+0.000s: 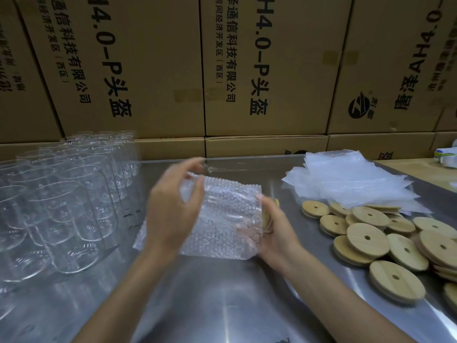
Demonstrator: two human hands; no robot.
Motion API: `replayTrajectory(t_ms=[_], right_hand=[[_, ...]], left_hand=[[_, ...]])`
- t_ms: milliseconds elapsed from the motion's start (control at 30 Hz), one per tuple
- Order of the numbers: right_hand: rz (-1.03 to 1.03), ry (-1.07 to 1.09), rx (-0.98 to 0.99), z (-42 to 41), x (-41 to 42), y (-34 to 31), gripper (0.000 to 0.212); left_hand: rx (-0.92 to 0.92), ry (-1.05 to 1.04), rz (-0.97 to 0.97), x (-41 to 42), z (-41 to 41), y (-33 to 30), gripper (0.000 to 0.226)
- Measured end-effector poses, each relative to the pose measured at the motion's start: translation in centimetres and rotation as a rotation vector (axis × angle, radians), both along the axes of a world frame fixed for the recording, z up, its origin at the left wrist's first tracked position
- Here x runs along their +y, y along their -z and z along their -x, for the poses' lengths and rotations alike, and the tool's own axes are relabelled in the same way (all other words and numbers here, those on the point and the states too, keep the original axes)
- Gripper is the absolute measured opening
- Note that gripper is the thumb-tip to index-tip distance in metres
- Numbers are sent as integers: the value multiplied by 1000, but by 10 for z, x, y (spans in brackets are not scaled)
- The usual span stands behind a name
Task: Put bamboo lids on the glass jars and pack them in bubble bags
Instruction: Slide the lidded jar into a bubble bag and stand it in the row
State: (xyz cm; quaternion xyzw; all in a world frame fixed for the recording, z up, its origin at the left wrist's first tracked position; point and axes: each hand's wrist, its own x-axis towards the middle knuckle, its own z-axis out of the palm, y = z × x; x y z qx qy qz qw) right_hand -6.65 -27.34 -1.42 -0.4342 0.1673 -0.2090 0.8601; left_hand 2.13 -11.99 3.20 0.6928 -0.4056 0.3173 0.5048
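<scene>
Both hands hold a clear bubble bag point(223, 219) above the middle of the steel table point(222, 305). A jar with a bamboo lid point(268, 220) shows at the bag's right side, mostly hidden by the plastic. My left hand point(173, 214) grips the bag's left side, fingers curled over its top edge. My right hand point(277, 233) grips the lidded end of the jar from below and the right. Several empty glass jars point(57, 206) stand in rows on the left. Loose bamboo lids point(385, 243), each with a centre hole, lie piled on the right.
A stack of flat bubble bags point(351, 181) lies at the back right, behind the lids. Another bubble bag point(141, 241) lies flat under my left wrist. Large printed cardboard boxes point(259, 70) form a wall along the table's far edge.
</scene>
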Motion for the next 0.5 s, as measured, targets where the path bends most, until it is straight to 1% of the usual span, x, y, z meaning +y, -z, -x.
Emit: replayTrajectory(t_ms=[33,67,100,133,167,200,233,267,300,333,400,433,467,500], right_hand=[[-8,15,-2,1,-2,0,13],[-16,25,-2,0,-4,2,14],[-22,24,0,0,-6,3,17],[-25,18,-6,0,-8,4,23],[-29,12,-13,0,-9,3,28],[-39,-4,-30,0,-10,2,29],[-44,-22,-42,1,-9,1,27],[-33,-37,-52,0,-8,1,22],[-32,-45,-56,0,-6,1,16],[-45,-53,-65,-1,-5,1,22],[-54,-102,-71,-4,-3,3,48],[-41,-133,-69,-5,-2,2,53],[-22,-161,-75,-6,-1,1,52],[-2,-178,-85,-6,-1,0,46]], left_hand=[[77,-107,16,6,-10,-3,40],[198,-192,9,13,-21,-5,50],[358,-230,-13,20,-30,-7,64],[545,-210,-39,26,-38,-8,78],[730,-132,-60,31,-45,-8,88],[893,-6,-84,33,-48,-7,91],[1017,125,-116,34,-49,-4,89],[1083,213,-149,34,-49,-2,84],[1101,265,-171,32,-48,0,78],[1093,307,-183,29,-46,2,70],[1037,383,-213,20,-39,6,55],[1027,422,-211,17,-35,7,49],[1041,469,-188,14,-33,9,46],[1065,518,-158,12,-32,10,46]])
